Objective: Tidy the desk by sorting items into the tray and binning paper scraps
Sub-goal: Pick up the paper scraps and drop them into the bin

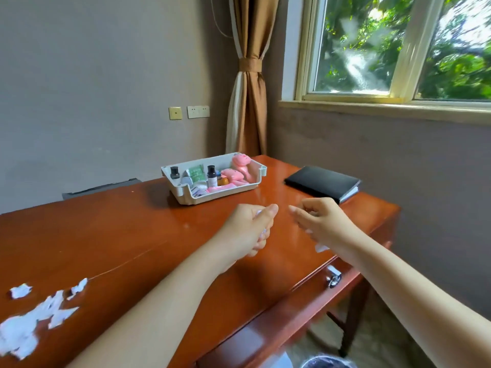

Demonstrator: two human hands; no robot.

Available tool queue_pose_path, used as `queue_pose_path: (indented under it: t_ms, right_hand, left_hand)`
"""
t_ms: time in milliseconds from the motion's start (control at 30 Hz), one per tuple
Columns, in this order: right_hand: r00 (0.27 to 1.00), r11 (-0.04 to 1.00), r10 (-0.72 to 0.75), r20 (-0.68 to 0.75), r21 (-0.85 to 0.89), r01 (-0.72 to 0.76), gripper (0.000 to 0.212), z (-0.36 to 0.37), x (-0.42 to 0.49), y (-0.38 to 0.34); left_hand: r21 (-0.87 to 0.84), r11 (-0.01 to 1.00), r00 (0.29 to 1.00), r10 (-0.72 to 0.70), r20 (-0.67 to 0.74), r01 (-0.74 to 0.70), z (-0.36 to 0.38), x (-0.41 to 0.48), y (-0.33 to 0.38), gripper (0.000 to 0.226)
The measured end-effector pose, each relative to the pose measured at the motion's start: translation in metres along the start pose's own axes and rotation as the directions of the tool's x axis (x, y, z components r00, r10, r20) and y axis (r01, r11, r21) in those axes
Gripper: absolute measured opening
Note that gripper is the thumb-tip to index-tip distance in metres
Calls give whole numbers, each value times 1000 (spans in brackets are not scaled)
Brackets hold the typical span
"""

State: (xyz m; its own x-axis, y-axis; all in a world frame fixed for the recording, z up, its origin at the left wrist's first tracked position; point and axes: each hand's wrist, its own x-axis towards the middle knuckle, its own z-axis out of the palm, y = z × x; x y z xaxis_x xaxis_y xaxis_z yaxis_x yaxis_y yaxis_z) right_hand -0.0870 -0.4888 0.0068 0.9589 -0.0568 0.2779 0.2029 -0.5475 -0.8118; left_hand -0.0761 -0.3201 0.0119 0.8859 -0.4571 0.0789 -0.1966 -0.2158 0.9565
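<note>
My left hand (248, 229) hovers over the middle of the wooden desk (119, 235), fingers curled round white paper scraps that show between them. My right hand (322, 221) is just to its right, fingers bent, with a white scrap (321, 247) peeking out under the palm. A white tray (261, 172) at the back of the desk holds small bottles, green packets and pink items. More torn white paper scraps (34, 320) lie in a patch near the desk's front left edge.
A black notebook (321, 181) lies at the back right of the desk, right of the tray. A drawer with a metal knob (333, 278) is below the desk's right front edge. A bin's rim (326, 363) shows at the bottom.
</note>
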Motion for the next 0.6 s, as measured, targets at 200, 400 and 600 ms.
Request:
queue_pose_path:
  t_ms: [200, 400, 600]
  right_hand:
    - [986, 987, 160, -55, 42, -158, 42, -42, -46, 61]
    - [919, 910, 391, -46, 171, -378, 35, -53, -83, 125]
    - [868, 858, 495, -44, 181, -480, 35, -33, -102, 195]
  left_hand:
    - [-47, 996, 987, -65, 147, 73, 89, 15, -22, 46]
    - [-4, 989, 963, -140, 228, 145, 158, 26, -65, 45]
    - [123, 970, 944, -235, 231, 211, 206, 42, -126, 42]
